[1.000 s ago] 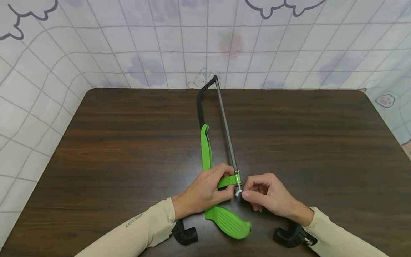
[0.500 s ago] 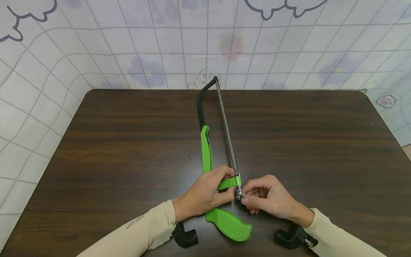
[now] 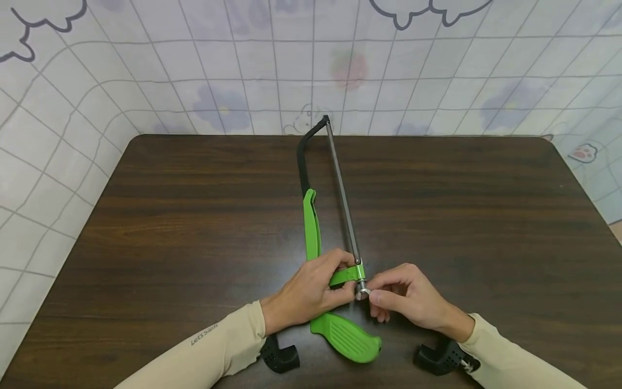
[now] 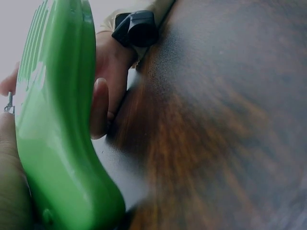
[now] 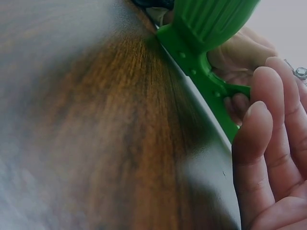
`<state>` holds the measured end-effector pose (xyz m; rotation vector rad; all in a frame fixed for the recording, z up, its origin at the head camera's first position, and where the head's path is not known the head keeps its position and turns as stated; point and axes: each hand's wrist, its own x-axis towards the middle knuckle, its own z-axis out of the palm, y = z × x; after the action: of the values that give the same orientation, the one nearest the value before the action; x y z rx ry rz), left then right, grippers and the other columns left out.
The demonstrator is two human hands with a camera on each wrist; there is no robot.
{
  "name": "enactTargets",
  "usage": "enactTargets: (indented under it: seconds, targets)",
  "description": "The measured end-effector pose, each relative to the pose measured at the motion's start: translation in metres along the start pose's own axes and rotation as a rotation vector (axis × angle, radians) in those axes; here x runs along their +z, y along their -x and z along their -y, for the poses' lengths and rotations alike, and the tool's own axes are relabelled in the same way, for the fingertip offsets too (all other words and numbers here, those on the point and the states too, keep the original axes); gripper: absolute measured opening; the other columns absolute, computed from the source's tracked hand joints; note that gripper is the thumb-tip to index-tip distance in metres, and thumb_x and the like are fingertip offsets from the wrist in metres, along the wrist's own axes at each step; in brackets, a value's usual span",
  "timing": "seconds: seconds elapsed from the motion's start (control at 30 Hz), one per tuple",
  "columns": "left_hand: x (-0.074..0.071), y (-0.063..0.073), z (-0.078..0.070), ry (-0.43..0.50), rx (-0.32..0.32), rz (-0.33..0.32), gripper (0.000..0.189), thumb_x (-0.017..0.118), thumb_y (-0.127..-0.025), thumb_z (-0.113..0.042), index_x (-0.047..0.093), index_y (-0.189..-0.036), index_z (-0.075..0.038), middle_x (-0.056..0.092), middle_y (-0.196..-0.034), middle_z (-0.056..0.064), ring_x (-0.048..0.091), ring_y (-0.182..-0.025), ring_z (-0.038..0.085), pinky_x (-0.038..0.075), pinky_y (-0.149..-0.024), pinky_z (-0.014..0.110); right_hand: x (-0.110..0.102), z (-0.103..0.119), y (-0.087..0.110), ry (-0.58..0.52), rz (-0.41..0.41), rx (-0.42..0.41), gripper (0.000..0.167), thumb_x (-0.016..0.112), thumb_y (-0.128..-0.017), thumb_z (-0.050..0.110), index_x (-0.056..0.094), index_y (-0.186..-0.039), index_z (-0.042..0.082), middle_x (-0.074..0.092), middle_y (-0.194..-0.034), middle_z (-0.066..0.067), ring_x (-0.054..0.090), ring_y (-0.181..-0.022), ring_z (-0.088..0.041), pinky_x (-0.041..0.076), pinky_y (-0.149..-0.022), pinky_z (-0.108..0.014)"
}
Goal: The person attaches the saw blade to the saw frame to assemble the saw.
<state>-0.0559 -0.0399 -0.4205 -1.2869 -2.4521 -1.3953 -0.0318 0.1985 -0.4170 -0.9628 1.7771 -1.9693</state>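
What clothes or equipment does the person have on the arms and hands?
Both cream sleeves are long; the left one has small dark lettering. A black wrist camera shows beside each. The left hand and right hand wear no gloves.

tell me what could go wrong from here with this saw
The right hand has only its fingertips at the small nut, so it might slip off. The left hand grips the green bracket close to the blade, which could nick its fingers if it shifts. Neither hand holds the far end of the saw, so it might swing if the nut is twisted hard.
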Motion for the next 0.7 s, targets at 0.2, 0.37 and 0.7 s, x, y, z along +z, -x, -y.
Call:
enactTargets:
  seconds: [0.2, 0.37, 0.7]
  targets:
    - [0.0014, -0.0008, 0.0, -0.014, 0.007, -0.015, 0.025, 0.066, -0.091, -0.005, 0.056, -0.114, -0.008, 0.061, -0.092, 0.001, 0.047, -0.074, 0.003, 0.039, -0.064, 0.009, -0.0002, 0.0004, 0.0015, -0.016, -0.001, 0.0, 0.021, 0.048, -0.095, -0.016, 0.069, -0.099, -0.013, 0.065, -0.07, -0.024, 0.064, -0.055, -0.023, 0.056, -0.05, -0.032]
    - [0.0016, -0.0006, 0.0012, -0.008, 0.01, -0.003, 0.026, 0.065, -0.092, -0.004, 0.055, -0.115, -0.007, 0.063, -0.095, 0.002, 0.048, -0.074, 0.003, 0.04, -0.065, 0.008, 0.0004, -0.0011, 0.0014, -0.024, -0.005, -0.024, 0.02, 0.049, -0.094, -0.018, 0.068, -0.099, -0.014, 0.064, -0.07, -0.023, 0.062, -0.055, -0.024, 0.055, -0.048, -0.031]
    - [0.0009, -0.0002, 0.0019, -0.009, 0.032, 0.004, 0.025, 0.064, -0.094, -0.005, 0.055, -0.117, -0.007, 0.063, -0.098, 0.003, 0.048, -0.075, 0.002, 0.041, -0.065, 0.008, -0.0006, 0.0002, 0.0005, -0.021, 0.005, 0.02, 0.018, 0.05, -0.094, -0.019, 0.067, -0.096, -0.015, 0.063, -0.069, -0.026, 0.061, -0.054, -0.028, 0.057, -0.051, -0.033]
